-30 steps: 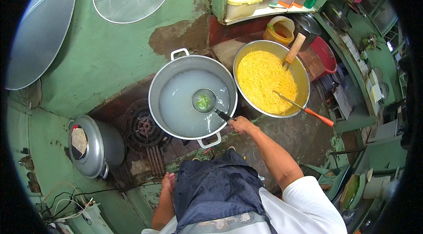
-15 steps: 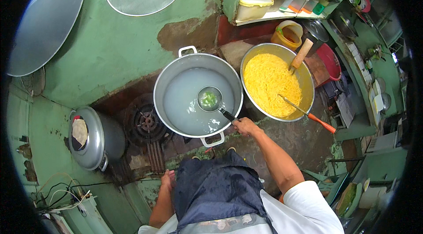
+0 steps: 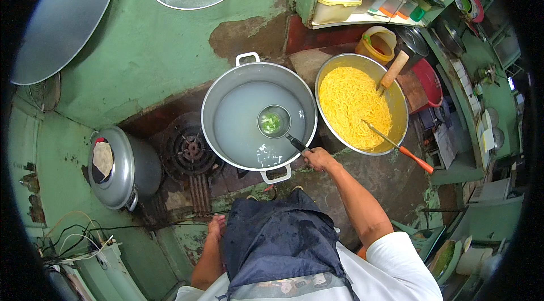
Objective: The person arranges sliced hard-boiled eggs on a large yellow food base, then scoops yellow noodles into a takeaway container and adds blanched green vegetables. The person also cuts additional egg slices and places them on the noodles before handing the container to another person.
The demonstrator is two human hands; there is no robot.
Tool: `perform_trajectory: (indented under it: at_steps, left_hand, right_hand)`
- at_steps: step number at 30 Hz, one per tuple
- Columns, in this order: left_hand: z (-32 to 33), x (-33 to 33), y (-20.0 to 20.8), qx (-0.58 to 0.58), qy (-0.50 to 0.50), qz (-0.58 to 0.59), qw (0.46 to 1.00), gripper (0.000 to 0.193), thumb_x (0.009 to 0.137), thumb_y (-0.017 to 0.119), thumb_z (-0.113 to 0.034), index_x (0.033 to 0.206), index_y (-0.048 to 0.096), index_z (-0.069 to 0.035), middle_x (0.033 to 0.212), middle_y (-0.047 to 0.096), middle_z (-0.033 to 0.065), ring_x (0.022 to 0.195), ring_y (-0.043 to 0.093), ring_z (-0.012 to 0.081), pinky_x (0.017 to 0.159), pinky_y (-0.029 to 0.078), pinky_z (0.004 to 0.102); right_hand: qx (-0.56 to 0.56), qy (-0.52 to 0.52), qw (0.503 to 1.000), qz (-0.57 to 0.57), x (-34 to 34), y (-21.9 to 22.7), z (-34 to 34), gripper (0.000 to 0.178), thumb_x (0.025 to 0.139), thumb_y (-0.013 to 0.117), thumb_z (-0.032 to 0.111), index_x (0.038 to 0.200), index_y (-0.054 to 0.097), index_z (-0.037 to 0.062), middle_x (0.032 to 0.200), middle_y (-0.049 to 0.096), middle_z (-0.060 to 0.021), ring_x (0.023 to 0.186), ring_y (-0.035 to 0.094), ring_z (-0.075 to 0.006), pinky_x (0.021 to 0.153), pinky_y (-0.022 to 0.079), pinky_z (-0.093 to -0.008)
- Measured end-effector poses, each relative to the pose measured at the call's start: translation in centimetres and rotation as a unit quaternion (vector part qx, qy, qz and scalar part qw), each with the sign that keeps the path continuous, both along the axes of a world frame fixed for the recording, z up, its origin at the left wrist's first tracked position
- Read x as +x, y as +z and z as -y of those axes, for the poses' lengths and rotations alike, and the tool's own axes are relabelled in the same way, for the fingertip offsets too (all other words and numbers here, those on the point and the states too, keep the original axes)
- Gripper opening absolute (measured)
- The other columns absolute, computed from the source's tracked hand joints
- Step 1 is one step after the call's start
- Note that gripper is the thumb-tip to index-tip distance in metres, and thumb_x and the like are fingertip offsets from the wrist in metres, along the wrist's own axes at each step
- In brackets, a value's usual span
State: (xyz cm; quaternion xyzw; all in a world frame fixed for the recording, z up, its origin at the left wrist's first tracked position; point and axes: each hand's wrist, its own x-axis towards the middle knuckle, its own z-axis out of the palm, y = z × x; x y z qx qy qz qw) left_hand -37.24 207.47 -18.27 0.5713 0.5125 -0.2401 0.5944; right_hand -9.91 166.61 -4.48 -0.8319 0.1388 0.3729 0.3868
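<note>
Right hand (image 3: pixel 319 159) has a closed grip on the ladle (image 3: pixel 276 123) handle; ladle bowl w/ green bits sits in cloudy water mid-pot (image 3: pixel 259 114). Pot is on the stove near the bench's front edge, just beside a noodle basin (image 3: pixel 362 104). Left hand (image 3: pixel 215 225) rests at the stove's front edge; can't tell its grip.
</note>
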Motion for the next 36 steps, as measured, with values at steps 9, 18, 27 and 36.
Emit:
perform_trajectory:
  at_steps: [9, 18, 27, 36]
  left_hand:
    - [-0.3, -0.2, -1.3, -0.014, -0.004, 0.003, 1.000, 0.056, 0.096, 0.039, -0.055, 0.119, 0.064, -0.010, 0.131, 0.056, 0.0134, 0.123, 0.047, 0.0362, 0.101, 0.035, 0.0550]
    - [-0.8, -0.3, -1.2, -0.016, 0.019, 0.025, 0.999, 0.055, 0.095, 0.041, -0.054, 0.120, 0.064, -0.011, 0.131, 0.056, 0.0133, 0.125, 0.045, 0.0352, 0.097, 0.039, 0.0537]
    - [-3.0, -4.7, 0.5, 0.006, 0.102, 0.045, 0.994, 0.057, 0.094, 0.043, -0.056, 0.121, 0.062, -0.010, 0.129, 0.057, 0.0135, 0.120, 0.049, 0.0323, 0.091, 0.043, 0.0522]
    - [-3.6, -12.7, 0.0, 0.044, 0.166, -0.011, 0.985, 0.052, 0.098, 0.036, -0.048, 0.117, 0.063, -0.008, 0.121, 0.061, 0.0118, 0.110, 0.055, 0.0322, 0.093, 0.041, 0.0503]
  right_hand:
    - [0.011, -0.006, 1.000, -0.011, 0.4, -1.7, 0.5, 0.044, 0.087, 0.052, 0.042, 0.081, 0.063, -0.0007, 0.058, 0.057, -0.0099, 0.046, 0.054, -0.0210, 0.047, 0.043, -0.0354]
    - [-0.084, 0.194, 0.973, 0.093, 2.6, -0.1, 1.8, 0.057, 0.086, 0.052, 0.048, 0.081, 0.068, -0.0069, 0.079, 0.067, -0.0260, 0.087, 0.067, -0.0379, 0.083, 0.050, -0.0442]
    - [-0.181, 0.279, 0.930, 0.157, 4.9, 1.8, -3.8, 0.054, 0.088, 0.052, 0.044, 0.097, 0.065, -0.0080, 0.101, 0.064, -0.0299, 0.097, 0.063, -0.0422, 0.088, 0.051, -0.0460]
    - [-0.158, 0.223, 0.955, 0.114, 5.2, 1.3, -2.7, 0.052, 0.089, 0.053, 0.041, 0.097, 0.065, -0.0096, 0.102, 0.064, -0.0307, 0.100, 0.063, -0.0415, 0.090, 0.049, -0.0467]
